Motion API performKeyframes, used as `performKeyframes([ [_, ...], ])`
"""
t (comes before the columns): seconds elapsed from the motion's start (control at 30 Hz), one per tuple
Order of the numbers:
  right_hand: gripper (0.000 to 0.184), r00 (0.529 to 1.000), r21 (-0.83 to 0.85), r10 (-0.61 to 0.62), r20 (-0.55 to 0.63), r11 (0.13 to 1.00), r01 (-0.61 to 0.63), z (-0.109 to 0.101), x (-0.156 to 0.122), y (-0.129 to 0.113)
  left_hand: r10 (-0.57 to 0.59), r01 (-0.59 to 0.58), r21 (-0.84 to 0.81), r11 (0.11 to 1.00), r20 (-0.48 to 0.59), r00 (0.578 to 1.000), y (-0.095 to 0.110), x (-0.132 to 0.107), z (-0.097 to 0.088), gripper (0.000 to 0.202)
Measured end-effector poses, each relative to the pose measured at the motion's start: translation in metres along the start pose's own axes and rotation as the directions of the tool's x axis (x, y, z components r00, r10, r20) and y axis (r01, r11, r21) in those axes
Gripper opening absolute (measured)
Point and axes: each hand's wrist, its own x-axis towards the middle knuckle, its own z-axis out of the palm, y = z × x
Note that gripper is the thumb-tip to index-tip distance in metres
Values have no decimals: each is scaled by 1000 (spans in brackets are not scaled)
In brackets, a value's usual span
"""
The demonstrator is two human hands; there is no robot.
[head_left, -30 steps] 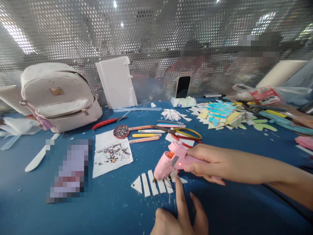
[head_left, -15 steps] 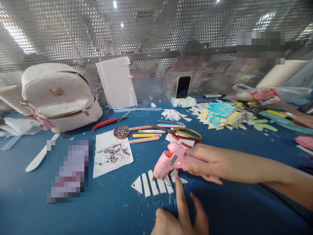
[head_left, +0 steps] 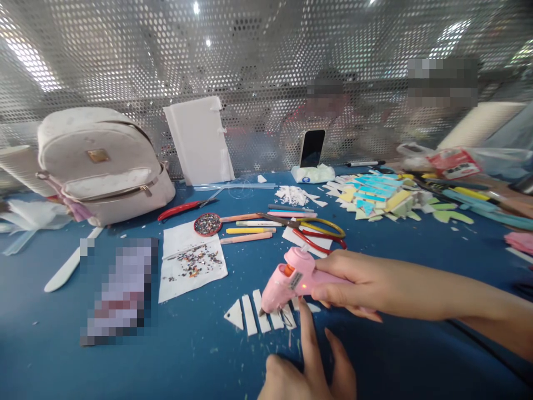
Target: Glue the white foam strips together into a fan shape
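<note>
My right hand [head_left: 353, 280] is wrapped round a pink glue gun [head_left: 291, 278], whose nozzle points down onto a row of white foam strips [head_left: 260, 314] lying on the blue table [head_left: 187, 355]. A white triangle piece [head_left: 234, 315] ends the row on the left. My left hand [head_left: 310, 369] rests at the bottom edge, index finger stretched out and pressing the table beside the rightmost strips, other fingers partly curled.
A beige backpack [head_left: 100, 164] stands back left, a white foam block [head_left: 200, 139] and a phone [head_left: 312, 147] at the mesh wall. Scissors [head_left: 318, 233], pens [head_left: 247, 230], a sequin dish [head_left: 207, 223], paper with sequins [head_left: 191, 264] and coloured foam scraps [head_left: 375, 197] lie behind. People sit beyond the mesh.
The glue gun shifted slightly to the right and lower along the strips; my left hand stayed almost still.
</note>
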Motion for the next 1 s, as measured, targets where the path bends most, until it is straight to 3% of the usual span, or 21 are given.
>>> performKeyframes([
  [0.1, 48, 1000, -1, 7, -5, 1000, -7, -1, -1, -3, -1, 0, -15, 1000, -7, 1000, 1, 0, 1, 40],
  [0.27, 47, 1000, -8, -4, -14, 1000, 4, -2, -3, -5, -18, 19, 19, 1000, -26, 999, 3, -1, 3, 31],
  [0.53, 45, 1000, -67, 9, 22, 998, -7, -3, -3, -3, -12, 12, 12, 1000, -12, 1000, 1, 2, 0, 32],
  [0.77, 44, 1000, -87, -15, -2, 996, 15, -4, -2, 8, 6, -6, -2, 1000, 5, 1000, 0, 0, 0, 35],
  [1.0, 46, 999, -87, -27, -19, 996, 25, -3, -3, 3, -1, 1, -1, 1000, -1, 1000, 1, 1, -1, 32],
])
